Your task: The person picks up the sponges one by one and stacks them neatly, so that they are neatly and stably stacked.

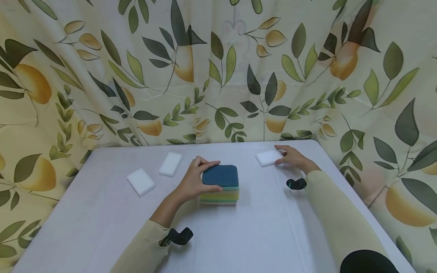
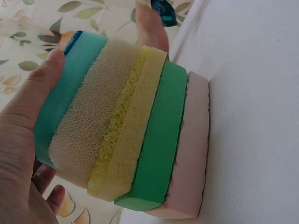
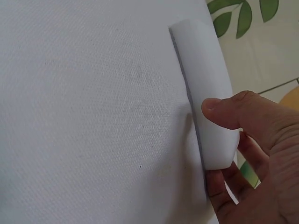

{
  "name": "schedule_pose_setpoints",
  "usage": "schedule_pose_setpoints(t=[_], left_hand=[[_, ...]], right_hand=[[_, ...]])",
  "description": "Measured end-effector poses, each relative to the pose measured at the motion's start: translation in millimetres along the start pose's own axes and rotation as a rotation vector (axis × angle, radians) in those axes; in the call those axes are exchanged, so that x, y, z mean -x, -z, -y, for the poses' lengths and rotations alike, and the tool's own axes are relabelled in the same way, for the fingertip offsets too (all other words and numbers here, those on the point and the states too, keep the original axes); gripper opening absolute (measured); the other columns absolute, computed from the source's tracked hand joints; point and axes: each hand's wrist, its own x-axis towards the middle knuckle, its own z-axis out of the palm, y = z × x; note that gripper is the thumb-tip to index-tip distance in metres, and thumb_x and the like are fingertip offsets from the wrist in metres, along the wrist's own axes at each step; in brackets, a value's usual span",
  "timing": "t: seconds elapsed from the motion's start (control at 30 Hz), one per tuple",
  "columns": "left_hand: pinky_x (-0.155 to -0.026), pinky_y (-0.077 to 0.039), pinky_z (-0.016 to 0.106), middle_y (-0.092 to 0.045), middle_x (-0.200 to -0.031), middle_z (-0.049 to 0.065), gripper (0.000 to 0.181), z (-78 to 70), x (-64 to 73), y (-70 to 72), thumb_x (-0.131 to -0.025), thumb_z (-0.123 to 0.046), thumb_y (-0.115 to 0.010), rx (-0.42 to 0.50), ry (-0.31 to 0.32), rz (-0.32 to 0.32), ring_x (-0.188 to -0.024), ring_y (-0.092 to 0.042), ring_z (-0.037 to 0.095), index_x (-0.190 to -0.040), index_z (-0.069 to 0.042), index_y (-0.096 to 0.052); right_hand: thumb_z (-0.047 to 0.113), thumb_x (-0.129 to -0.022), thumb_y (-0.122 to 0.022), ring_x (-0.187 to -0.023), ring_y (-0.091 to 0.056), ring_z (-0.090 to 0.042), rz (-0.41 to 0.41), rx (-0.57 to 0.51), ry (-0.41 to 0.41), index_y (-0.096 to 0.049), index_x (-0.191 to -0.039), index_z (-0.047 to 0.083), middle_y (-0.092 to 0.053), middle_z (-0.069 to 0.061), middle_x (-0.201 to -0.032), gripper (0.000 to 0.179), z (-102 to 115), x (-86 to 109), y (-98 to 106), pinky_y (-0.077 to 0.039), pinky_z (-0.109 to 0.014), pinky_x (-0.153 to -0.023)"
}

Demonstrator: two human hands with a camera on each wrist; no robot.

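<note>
In the head view a stack of sponges (image 1: pixel 219 196) stands mid-table, topped by a blue scouring face (image 1: pixel 220 175). My left hand (image 1: pixel 192 178) grips its upper part, thumb on the near side and fingers toward the far side. The left wrist view shows its layers: a teal sponge (image 2: pixel 74 84) under the blue, then beige and yellow foam, a green sponge (image 2: pixel 156 140) and a pale pink one (image 2: pixel 189 149) at the bottom. Toward the back right, my right hand (image 1: pixel 296 159) pinches the right end of a white sponge (image 3: pixel 205 84), which lies at the table surface.
Two more white sponges, one farther back (image 1: pixel 170 164) and one nearer (image 1: pixel 141 182), lie left of the stack. A white cloth covers the table (image 1: pixel 239 235). Behind it hangs a leaf-and-fruit patterned curtain (image 1: pixel 232 98). Black wrist cameras stick out from both sleeves.
</note>
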Motion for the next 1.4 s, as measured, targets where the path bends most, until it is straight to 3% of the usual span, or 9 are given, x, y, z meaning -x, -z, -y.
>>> schedule_pose_setpoints(t=[0.63,0.83,1.17,1.4], left_hand=[[-0.091,-0.040,0.039,-0.039,-0.104,0.000,0.080,2.2,-0.5,-0.9,-0.067,-0.036,-0.091,0.016,-0.012,-0.017,-0.104,-0.039,0.018,-0.138,-0.027,-0.058],[-0.092,-0.040,0.042,-0.039,-0.104,0.000,0.080,1.6,0.0,-0.8,-0.067,-0.036,-0.091,0.019,-0.010,-0.009,-0.103,-0.038,0.018,-0.139,-0.025,-0.058],[-0.093,-0.039,0.040,-0.039,-0.104,0.000,0.082,1.9,-0.5,-1.3,-0.066,-0.034,-0.092,0.031,-0.004,-0.005,-0.105,-0.038,0.018,-0.139,-0.019,-0.058],[-0.092,-0.039,0.038,-0.039,-0.104,-0.001,0.082,1.8,0.0,-0.4,-0.066,-0.037,-0.092,0.020,0.003,-0.007,-0.105,-0.038,0.017,-0.139,-0.022,-0.058]], right_hand=[[0.014,-0.085,-0.076,-0.124,-0.040,-0.044,0.013,0.011,-0.003,-0.032,-0.152,0.002,-0.023,-0.029,-0.154,0.081,0.5,-6.2,2.0,-0.034,-0.057,-0.104],[0.024,-0.086,-0.076,-0.131,-0.036,-0.046,0.038,0.047,-0.008,-0.034,-0.151,0.002,-0.025,-0.030,-0.155,0.081,-0.8,-5.1,0.2,-0.028,-0.062,-0.108],[0.039,-0.083,-0.078,-0.125,-0.040,-0.043,0.045,0.035,-0.019,-0.040,-0.148,0.002,-0.029,-0.030,-0.151,0.084,0.6,-2.7,-4.7,-0.034,-0.059,-0.104],[0.043,-0.083,-0.077,-0.123,-0.042,-0.041,0.047,0.011,-0.019,-0.041,-0.148,0.003,-0.032,-0.028,-0.151,0.084,3.5,-0.1,-4.9,-0.037,-0.055,-0.101]])
